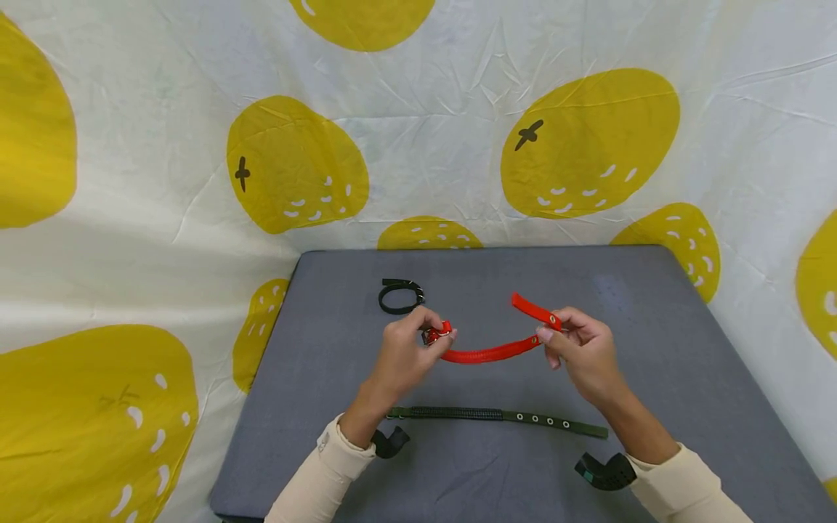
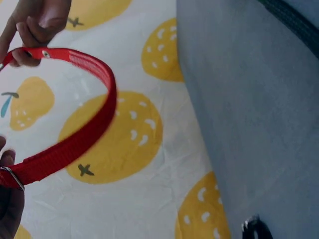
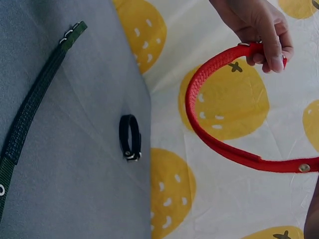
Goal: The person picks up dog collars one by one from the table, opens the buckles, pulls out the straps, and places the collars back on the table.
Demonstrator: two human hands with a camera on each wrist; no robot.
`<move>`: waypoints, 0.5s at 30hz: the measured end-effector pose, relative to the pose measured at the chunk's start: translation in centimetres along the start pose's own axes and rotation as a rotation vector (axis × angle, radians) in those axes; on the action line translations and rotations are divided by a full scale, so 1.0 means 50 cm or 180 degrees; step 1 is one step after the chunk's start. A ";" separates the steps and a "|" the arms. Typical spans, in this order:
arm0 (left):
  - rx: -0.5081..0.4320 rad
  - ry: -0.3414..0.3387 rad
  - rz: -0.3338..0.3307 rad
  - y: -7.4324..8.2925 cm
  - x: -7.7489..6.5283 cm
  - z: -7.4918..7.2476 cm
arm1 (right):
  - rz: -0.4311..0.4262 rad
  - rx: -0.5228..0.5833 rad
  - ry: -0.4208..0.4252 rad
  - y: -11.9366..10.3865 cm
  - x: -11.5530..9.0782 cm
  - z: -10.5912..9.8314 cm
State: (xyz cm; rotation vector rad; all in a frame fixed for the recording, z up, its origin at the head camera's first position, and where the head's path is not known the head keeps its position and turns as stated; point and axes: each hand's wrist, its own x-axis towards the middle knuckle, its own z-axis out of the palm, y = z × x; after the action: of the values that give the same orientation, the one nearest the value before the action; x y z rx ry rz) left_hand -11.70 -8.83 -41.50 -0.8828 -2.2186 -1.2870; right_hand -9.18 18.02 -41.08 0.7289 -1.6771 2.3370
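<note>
Both hands hold a red collar [image 1: 487, 355] above the grey table, and it sags in a shallow curve between them. At its buckle end, the left hand [image 1: 404, 352] pinches the strap by the metal fittings. The right hand [image 1: 585, 352] pinches the eyeleted end, whose tip sticks up and to the left past the fingers. In the right wrist view, a metal eyelet shows on the red collar [image 3: 234, 152] near the right hand. Below the hands lies a green collar [image 1: 458, 413], stretched out flat with several eyelets. Behind the left hand sits a small black collar [image 1: 381, 298], curled into a loop.
The grey padded table [image 1: 654, 290] has its back edge against a white cloth [image 1: 431, 167] printed with yellow fruit. The cloth also hangs along the left side. A black wrist device [image 1: 604, 472] is on the right wrist, and another [image 1: 391, 443] on the left.
</note>
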 end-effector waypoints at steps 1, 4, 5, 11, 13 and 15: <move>0.0054 0.0091 -0.0013 -0.003 -0.001 -0.002 | -0.0114 0.0075 0.0074 0.001 0.002 0.000; 0.0289 0.0324 -0.0042 -0.013 -0.006 -0.011 | -0.0290 0.0205 0.0283 0.002 0.003 -0.006; 0.0401 0.0391 -0.0033 -0.017 -0.008 -0.014 | -0.0295 0.0143 0.0356 0.002 0.003 -0.010; 0.0872 0.0761 -0.0002 -0.050 -0.031 -0.039 | 0.0095 -0.0953 0.0844 -0.009 -0.013 -0.027; 0.0887 0.0851 -0.0062 -0.060 -0.040 -0.049 | 0.0250 -0.1427 0.0987 -0.016 -0.021 -0.029; 0.0859 0.0913 -0.0177 -0.069 -0.050 -0.058 | 0.0447 -0.1864 0.1130 -0.022 -0.029 -0.031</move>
State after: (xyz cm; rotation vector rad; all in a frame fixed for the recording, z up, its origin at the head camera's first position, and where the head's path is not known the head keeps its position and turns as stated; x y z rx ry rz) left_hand -12.20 -13.43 -43.78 -0.5045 -2.1320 -1.0311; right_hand -7.89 20.05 -41.23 0.0835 -2.1174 1.7486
